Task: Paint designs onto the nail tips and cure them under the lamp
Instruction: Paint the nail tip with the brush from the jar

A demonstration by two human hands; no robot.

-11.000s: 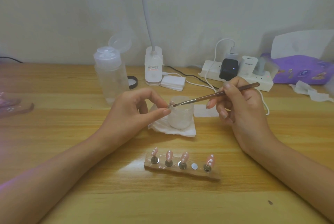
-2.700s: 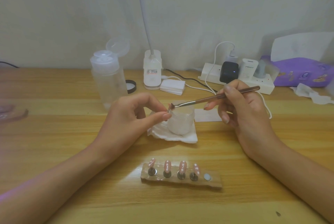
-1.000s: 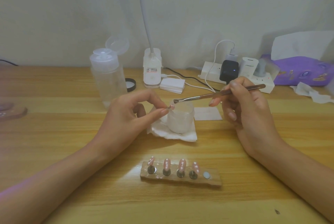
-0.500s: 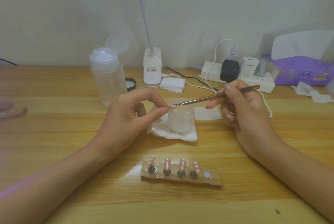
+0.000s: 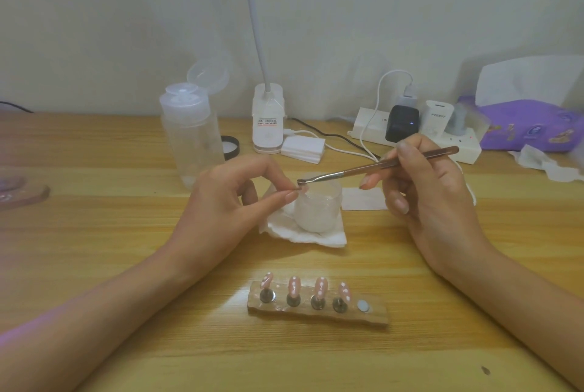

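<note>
Thin bronze-handled brush (image 5: 379,165): tip rose slightly in the last half second, now just over the small pink nail tip (image 5: 302,190); painting likely unfinished.
Left hand (image 5: 227,208): pinches that nail tip, at 12 o'clock from the wooden nail holder (image 5: 316,312).
Right hand (image 5: 423,192): grips the brush.
Light wooden table (image 5: 94,233): clear plastic bottle (image 5: 189,138) at 10 o'clock, white power strip (image 5: 467,146) at 2 o'clock; plain pale wall (image 5: 126,12) behind.

4 pink dotted nail tips (image 5: 320,285) upright on wood holder (image 5: 376,312).

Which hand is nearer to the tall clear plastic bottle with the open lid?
Left. The left hand sits just right of the bottle; the right hand is farther right.
</note>
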